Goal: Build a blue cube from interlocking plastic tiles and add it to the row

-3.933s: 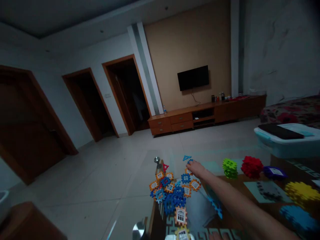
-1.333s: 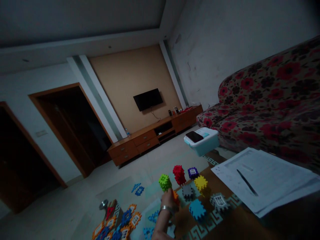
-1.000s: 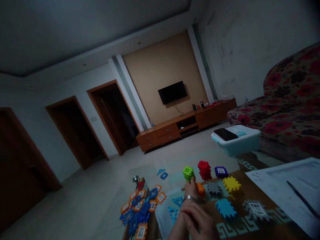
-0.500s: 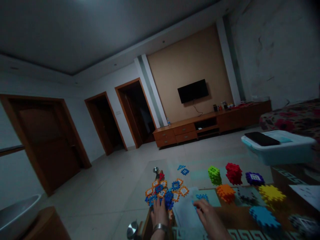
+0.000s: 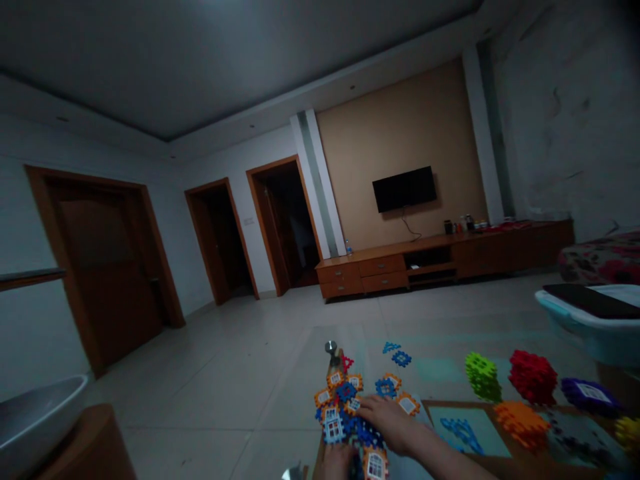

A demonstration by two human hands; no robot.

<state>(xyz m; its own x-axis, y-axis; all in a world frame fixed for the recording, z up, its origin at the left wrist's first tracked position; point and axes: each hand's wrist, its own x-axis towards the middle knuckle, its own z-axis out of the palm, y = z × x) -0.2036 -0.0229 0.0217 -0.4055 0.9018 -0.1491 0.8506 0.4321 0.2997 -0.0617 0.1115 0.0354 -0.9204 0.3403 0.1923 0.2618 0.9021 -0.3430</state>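
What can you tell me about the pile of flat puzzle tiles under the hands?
The pile of tiles lies at the near left end of the glass table. The pieces are flat, look like plastic and have toothed edges; most are blue or orange, and several carry a white window or door picture. They overlap loosely in no order. The right hand rests on top of the pile with fingers spread, and the left hand touches its near edge. Two blue tiles lie apart, farther back.

Right hand (image 5: 387, 421): I see it has crossed from the sheet onto the loose tile pile (image 5: 353, 410).
Left hand (image 5: 339, 461): slid back to the frame's bottom edge.
My view: swung left; yellow, blue stacks gone.
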